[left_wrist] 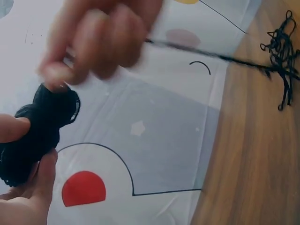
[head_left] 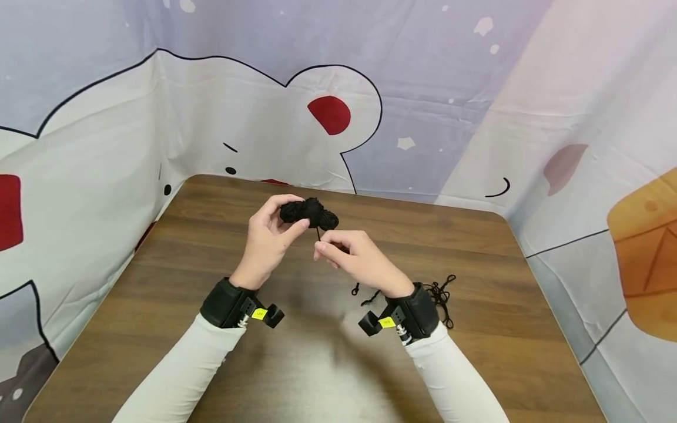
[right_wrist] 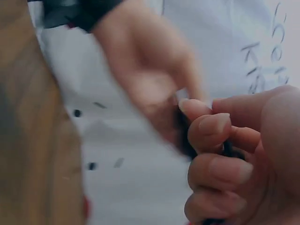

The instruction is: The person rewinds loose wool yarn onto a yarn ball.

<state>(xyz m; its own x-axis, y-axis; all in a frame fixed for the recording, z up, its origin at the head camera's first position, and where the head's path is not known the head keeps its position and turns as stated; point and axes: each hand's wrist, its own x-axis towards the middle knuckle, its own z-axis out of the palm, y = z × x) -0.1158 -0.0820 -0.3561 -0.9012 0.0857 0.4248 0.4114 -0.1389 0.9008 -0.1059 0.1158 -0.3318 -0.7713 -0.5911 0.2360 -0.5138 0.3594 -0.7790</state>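
Note:
A small bundle of black yarn (head_left: 313,212), wound tight around its middle with a bulge at each end, is held up over the far part of the table. My left hand (head_left: 267,241) grips it by one end between thumb and fingers. Just below and to the right, my right hand (head_left: 359,255) pinches a strand of the yarn that runs down from the bundle. In the left wrist view a taut strand (left_wrist: 211,55) leads from the right hand to a loose tangle of yarn (left_wrist: 282,56) on the table. The right wrist view shows the right fingers (right_wrist: 218,168) curled; the bundle is mostly hidden there.
The wooden table (head_left: 238,364) carries the tangled loose yarn (head_left: 443,296) beside the right wrist, with short ends (head_left: 365,296) nearby. A printed cloth (head_left: 423,106) hangs behind the table and along both sides.

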